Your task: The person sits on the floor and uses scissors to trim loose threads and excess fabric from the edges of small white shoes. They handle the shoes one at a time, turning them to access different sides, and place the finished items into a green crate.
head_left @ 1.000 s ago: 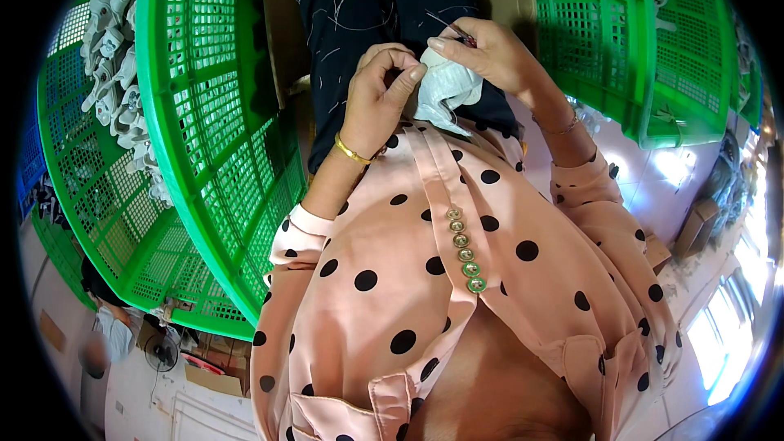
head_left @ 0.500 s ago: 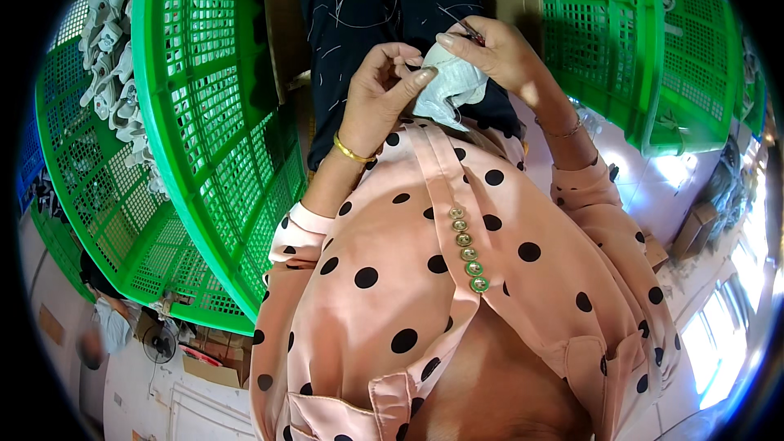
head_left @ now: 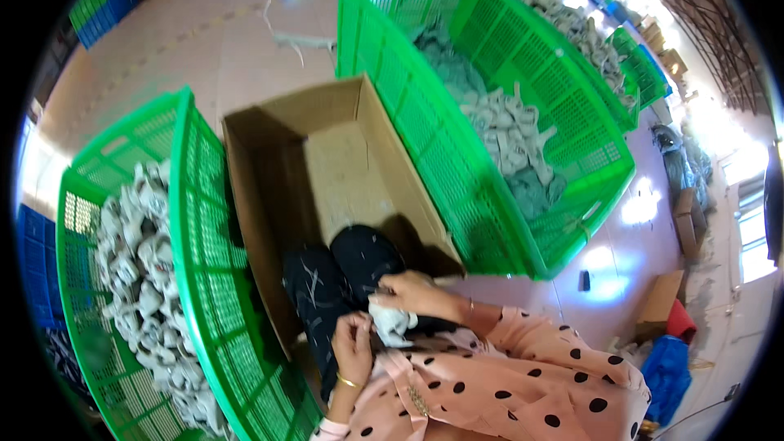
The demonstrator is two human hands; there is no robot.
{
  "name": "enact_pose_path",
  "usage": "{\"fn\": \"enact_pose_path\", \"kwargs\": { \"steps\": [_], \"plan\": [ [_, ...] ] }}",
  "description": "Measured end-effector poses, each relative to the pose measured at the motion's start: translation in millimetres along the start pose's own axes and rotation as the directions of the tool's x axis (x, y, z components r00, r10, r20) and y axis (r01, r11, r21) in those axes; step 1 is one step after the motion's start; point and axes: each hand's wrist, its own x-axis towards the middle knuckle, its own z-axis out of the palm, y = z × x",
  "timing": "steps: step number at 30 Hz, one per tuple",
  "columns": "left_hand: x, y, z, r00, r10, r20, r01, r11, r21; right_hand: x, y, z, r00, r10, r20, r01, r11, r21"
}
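A small white cloth piece (head_left: pixel 394 323) hangs over my lap between my two hands. My right hand (head_left: pixel 415 294) is closed on its upper edge, and a thin dark tool, snips by its look, shows at those fingers. On the cloth's left side my left hand (head_left: pixel 353 345) has its fingers pinched together at the edge. What exactly lies between these fingertips is too small to make out. My dark trousers (head_left: pixel 314 282), dotted with loose white threads, are below the hands.
An open cardboard box (head_left: pixel 347 171) stands in front of my knees. To its left is a green mesh crate (head_left: pixel 184 220) heaped with pale cloth pieces. A bigger green crate (head_left: pixel 457 188) on the right holds pale and greyish pieces, with another loaded crate (head_left: pixel 563 57) behind it.
My view has swung up and outward, bringing the box and the crates' contents into sight. The cloth stays at my lap, with my right hand still on it.
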Motion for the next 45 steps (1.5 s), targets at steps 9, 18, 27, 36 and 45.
{"fn": "enact_pose_path", "kwargs": {
  "steps": [9,18,27,36,45],
  "plan": [
    [56,4,6,0.996,0.027,0.085,-0.001,0.956,-0.292,24,-15,-40,0.983,-0.135,-0.127,0.115,0.981,-0.155],
    [45,33,-31,0.916,-0.142,0.375,0.246,0.938,-0.246,21,-18,-38,0.975,-0.158,-0.159,0.141,0.983,-0.115],
    [52,53,-34,0.920,0.006,0.392,-0.187,0.886,0.425,11,-23,-40,0.980,-0.138,-0.145,0.125,0.988,-0.093],
    [57,61,3,0.985,-0.001,0.174,0.069,0.920,-0.386,7,-12,-51,0.965,-0.124,-0.230,0.111,0.991,-0.069],
    [25,64,37,0.897,0.174,0.408,-0.383,0.767,0.515,-67,-8,-62,0.942,-0.050,-0.332,0.031,0.998,-0.062]
  ]
}}
